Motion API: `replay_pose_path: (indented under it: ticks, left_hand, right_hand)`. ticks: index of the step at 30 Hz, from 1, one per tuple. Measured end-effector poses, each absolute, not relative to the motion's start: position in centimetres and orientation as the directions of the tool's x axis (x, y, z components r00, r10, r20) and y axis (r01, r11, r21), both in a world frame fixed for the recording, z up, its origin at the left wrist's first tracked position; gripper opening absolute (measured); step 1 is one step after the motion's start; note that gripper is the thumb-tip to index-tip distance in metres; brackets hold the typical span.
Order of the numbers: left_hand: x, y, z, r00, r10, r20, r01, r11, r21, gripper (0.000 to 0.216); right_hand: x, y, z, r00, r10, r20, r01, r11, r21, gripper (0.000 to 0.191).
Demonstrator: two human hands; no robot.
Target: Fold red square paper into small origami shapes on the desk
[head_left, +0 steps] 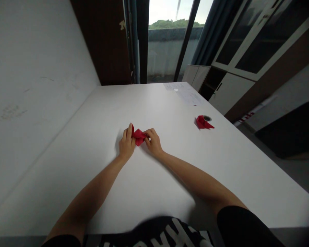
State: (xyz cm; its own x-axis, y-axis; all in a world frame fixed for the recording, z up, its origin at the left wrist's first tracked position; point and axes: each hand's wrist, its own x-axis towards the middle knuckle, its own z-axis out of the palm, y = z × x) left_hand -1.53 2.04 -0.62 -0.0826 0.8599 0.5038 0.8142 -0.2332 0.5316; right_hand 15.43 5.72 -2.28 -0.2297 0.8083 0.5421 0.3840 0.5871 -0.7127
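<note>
A small piece of folded red paper (138,136) is held between my two hands, low over the middle of the white table (164,192). My left hand (127,142) grips its left side, with fingers closed against the paper. On the other side, my right hand (153,140) pinches the right tip between thumb and fingers. Flaps and creases show on the paper, but the fingers cover both of its ends. Farther right lies a second folded red paper piece (204,122), apart from both hands.
Right behind the second red piece sits a dark round object with a pale rim (207,118). Sheets of paper (185,94) lie at the table's far right corner. A white wall (41,85) borders the left side; white cabinets (230,91) stand beyond the right edge.
</note>
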Motion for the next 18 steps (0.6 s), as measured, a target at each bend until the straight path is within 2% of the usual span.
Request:
replay_pose_path:
  ticks: [5, 9, 12, 15, 18]
  left_hand:
    - [-1.6, 1.8, -0.8, 0.084, 0.892, 0.445, 0.831, -0.309, 0.463, 0.072]
    - [-1.6, 2.0, -1.8, 0.18, 0.89, 0.419, 0.723, -0.408, 0.557, 0.08]
    - [-1.8, 2.5, -2.6, 0.184, 0.914, 0.361, 0.657, -0.388, 0.646, 0.082]
    - [-2.3, 3.2, -3.3, 0.177, 0.931, 0.32, 0.605, -0.359, 0.711, 0.077]
    - [-2.9, 3.8, -3.7, 0.221, 0.93, 0.294, 0.603, -0.367, 0.709, 0.064]
  right_hand:
    - [15.7, 5.5, -1.9, -0.21, 0.777, 0.593, 0.377, 0.624, -0.684, 0.032]
    - [16.0, 5.7, -1.7, -0.164, 0.794, 0.586, 0.323, 0.604, -0.728, 0.034]
    - [16.0, 6.4, -2.5, -0.187, 0.841, 0.508, 0.231, 0.54, -0.809, 0.032]
    - [16.1, 7.5, -3.9, -0.256, 0.901, 0.351, 0.15, 0.396, -0.906, 0.029]
    - [16.5, 8.3, -4.7, -0.308, 0.927, 0.213, 0.284, 0.303, -0.91, 0.028]
